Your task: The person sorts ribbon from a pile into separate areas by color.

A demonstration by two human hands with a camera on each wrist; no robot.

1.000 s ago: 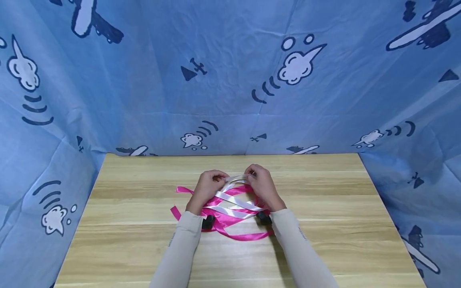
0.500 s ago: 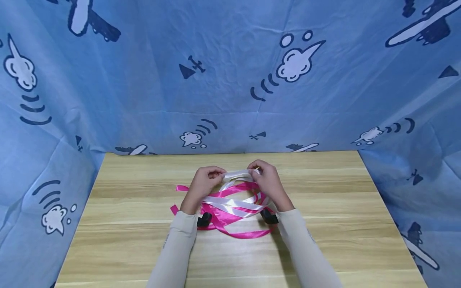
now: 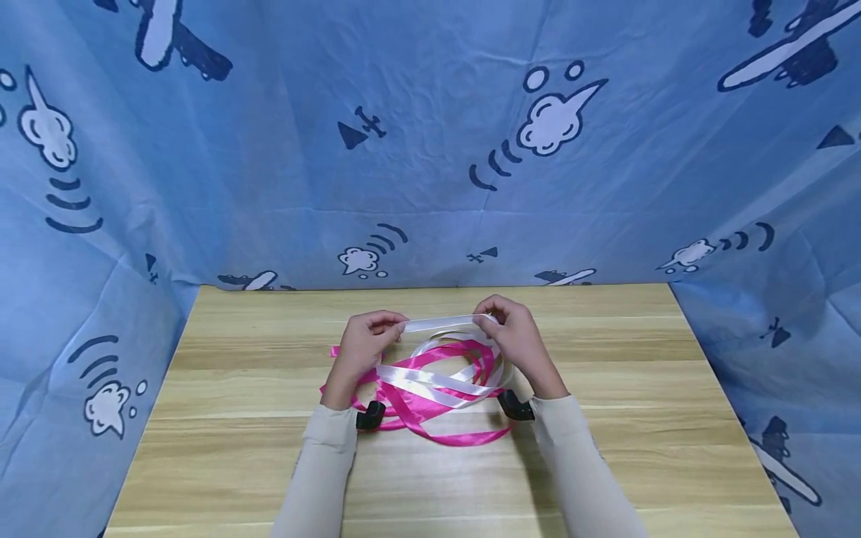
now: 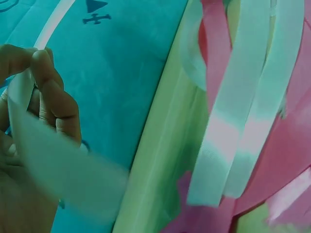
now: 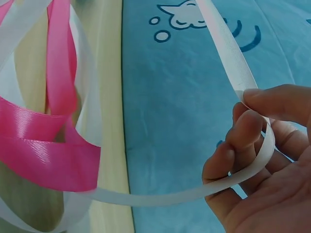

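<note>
A white satin ribbon (image 3: 439, 323) is stretched nearly level between my two hands, above the far side of a loose ribbon heap. My left hand (image 3: 366, 342) pinches it between thumb and fingers, and in the left wrist view a blurred tail of the ribbon (image 4: 73, 179) hangs from the grip. My right hand (image 3: 514, 336) pinches the other end of the stretch; in the right wrist view the ribbon (image 5: 170, 199) curves from under the thumb back to the heap. Pink ribbon (image 3: 424, 407) and more white ribbon lie tangled on the table below.
The wooden table (image 3: 235, 418) reaches back to a blue printed cloth (image 3: 417, 172), which also hangs at both sides. Black wrist cameras (image 3: 371, 415) sit at both cuffs. A pink loop (image 3: 464, 439) lies at the heap's near side.
My hands have moved apart, the left leftward and the right rightward. The white ribbon between them is now longer and straighter. Both hands keep their pinch.
</note>
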